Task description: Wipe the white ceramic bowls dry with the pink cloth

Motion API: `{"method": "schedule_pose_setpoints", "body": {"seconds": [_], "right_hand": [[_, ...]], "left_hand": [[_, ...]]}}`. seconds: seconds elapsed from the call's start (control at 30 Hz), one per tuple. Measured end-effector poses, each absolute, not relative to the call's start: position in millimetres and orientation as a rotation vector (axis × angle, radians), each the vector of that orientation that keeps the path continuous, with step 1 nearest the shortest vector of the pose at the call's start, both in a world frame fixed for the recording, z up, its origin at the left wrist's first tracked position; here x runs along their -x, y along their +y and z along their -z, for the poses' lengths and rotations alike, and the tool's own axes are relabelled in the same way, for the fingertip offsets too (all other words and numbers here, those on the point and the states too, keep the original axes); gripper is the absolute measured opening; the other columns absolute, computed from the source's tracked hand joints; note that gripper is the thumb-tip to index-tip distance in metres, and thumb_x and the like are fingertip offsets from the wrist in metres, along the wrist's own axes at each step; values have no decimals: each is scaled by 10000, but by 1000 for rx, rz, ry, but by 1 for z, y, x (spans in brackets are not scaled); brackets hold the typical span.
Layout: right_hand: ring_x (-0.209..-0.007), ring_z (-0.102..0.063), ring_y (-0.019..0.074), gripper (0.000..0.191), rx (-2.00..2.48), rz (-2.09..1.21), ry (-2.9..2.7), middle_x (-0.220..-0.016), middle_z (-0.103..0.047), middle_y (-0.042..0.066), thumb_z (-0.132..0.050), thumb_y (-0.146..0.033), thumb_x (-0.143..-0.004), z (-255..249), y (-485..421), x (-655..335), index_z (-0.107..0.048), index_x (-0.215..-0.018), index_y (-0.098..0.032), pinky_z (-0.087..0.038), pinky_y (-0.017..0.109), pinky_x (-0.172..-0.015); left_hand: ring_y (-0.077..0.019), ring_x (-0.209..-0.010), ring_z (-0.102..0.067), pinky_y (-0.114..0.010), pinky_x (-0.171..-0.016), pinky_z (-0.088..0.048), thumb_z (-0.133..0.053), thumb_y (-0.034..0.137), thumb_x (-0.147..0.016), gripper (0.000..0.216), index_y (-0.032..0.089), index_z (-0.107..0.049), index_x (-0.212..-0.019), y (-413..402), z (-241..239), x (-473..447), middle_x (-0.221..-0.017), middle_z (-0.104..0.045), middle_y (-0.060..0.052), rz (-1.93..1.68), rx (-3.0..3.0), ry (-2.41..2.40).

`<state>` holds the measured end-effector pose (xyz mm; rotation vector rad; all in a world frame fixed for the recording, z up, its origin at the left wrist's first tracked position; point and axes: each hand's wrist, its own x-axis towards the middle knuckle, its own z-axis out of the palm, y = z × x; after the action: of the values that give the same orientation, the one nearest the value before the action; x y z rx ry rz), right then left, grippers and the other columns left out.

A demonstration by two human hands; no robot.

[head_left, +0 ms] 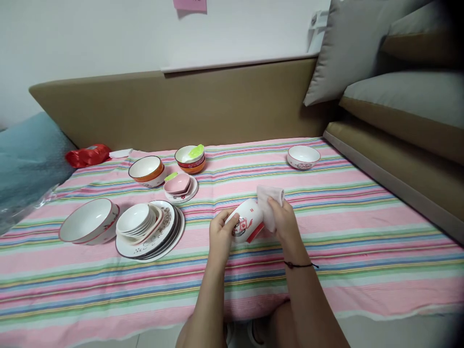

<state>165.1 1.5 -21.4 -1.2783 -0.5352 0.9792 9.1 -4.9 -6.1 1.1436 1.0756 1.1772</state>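
My left hand (222, 231) grips a white bowl (250, 218) with a red printed figure and a red band, tipped on its side above the striped cloth. In my right hand (284, 220) is a folded white cloth (267, 203), its lower part against the bowl's right side. The inside of this bowl faces away, so I cannot see it. Farther back on the right, a second white bowl (303, 155) with a red rim stands upright, apart from both hands.
At left are a large bowl (87, 222), a stack of plates (145, 249) topped by small bowls (135, 218), an orange-banded bowl (147, 169), stacked bowls (190, 164) with a green piece (196, 151), and a pink dish (177, 184). Cushions (402, 101) bound the right side.
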Motion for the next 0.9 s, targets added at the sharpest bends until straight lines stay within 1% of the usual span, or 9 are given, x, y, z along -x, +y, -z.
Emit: {"method": "schedule_pose_setpoints", "body": {"seconds": [0.1, 0.2, 0.3, 0.4, 0.6, 0.73, 0.8, 0.83, 0.9], "right_hand": [[-686, -619, 205, 327, 1309, -1033, -642, -757, -687, 24, -561, -464, -759, 16, 5, -148, -663, -887, -182, -503, 319, -619], [-937, -645, 229, 387, 1261, -978, -798, -1033, -712, 55, -476, -445, -836, 11, 8, -136, -674, -1041, -184, -518, 356, -827], [-1221, -537, 216, 418, 1177, -802, -1047, -1316, -608, 52, -418, -343, -879, 10, 11, -128, -623, -1217, -207, -397, 386, -1068], [-1359, -407, 207, 452, 1153, -595, -1358, -1401, -545, 42, -393, -273, -889, 9, 10, -124, -576, -1300, -218, -261, 422, -1171], [-1435, -280, 274, 476, 1179, -338, -1742, -1430, -522, 14, -417, -238, -870, -4, -5, -109, -554, -1326, -243, -181, 538, -1172], [-1427, -298, 267, 480, 1218, -312, -1619, -1447, -504, 33, -418, -246, -873, -8, -5, -108, -540, -1338, -223, -182, 514, -1178], [-1370, -392, 247, 458, 1209, -415, -1416, -1414, -535, 49, -403, -286, -894, -4, 0, -114, -552, -1320, -214, -253, 470, -1162], [-1300, -474, 243, 439, 1216, -515, -1277, -1353, -587, 60, -397, -324, -905, 0, 2, -118, -576, -1287, -207, -327, 449, -1123], [-1062, -627, 245, 438, 1263, -771, -961, -1114, -703, 74, -393, -432, -910, 7, 7, -126, -642, -1164, -177, -488, 410, -947]], "left_hand": [[-97, -537, -452, -219, -520, -344, -703, 413, -691, 274, 149, -667, -757, -4, 5, -14, -609, -572, 15, -1243, -1033, 1023], [-84, -513, -416, -209, -500, -322, -719, 405, -678, 274, 147, -632, -709, -1, 3, -16, -571, -529, 28, -1282, -1010, 998], [-86, -527, -429, -204, -502, -322, -723, 382, -672, 261, 146, -615, -694, 1, 4, -16, -582, -536, 23, -1311, -983, 982], [-82, -528, -426, -201, -507, -325, -711, 350, -679, 227, 146, -615, -708, 2, 6, -16, -594, -541, 25, -1365, -917, 981], [-78, -561, -423, -196, -540, -337, -659, 293, -698, 151, 157, -597, -680, 4, 6, -11, -619, -502, 36, -1472, -835, 940], [-82, -548, -399, -204, -519, -313, -654, 315, -715, 164, 156, -625, -687, 3, 3, -10, -602, -480, 32, -1461, -889, 928], [-85, -530, -372, -213, -493, -284, -634, 378, -748, 245, 153, -622, -652, 1, 1, -9, -577, -453, 27, -1455, -925, 918], [-86, -522, -359, -218, -483, -268, -622, 403, -762, 285, 151, -616, -628, 0, 0, -9, -567, -443, 24, -1452, -940, 913], [-84, -516, -347, -223, -475, -252, -616, 418, -774, 327, 148, -604, -590, -2, 0, -8, -557, -438, 20, -1446, -956, 907]]}}
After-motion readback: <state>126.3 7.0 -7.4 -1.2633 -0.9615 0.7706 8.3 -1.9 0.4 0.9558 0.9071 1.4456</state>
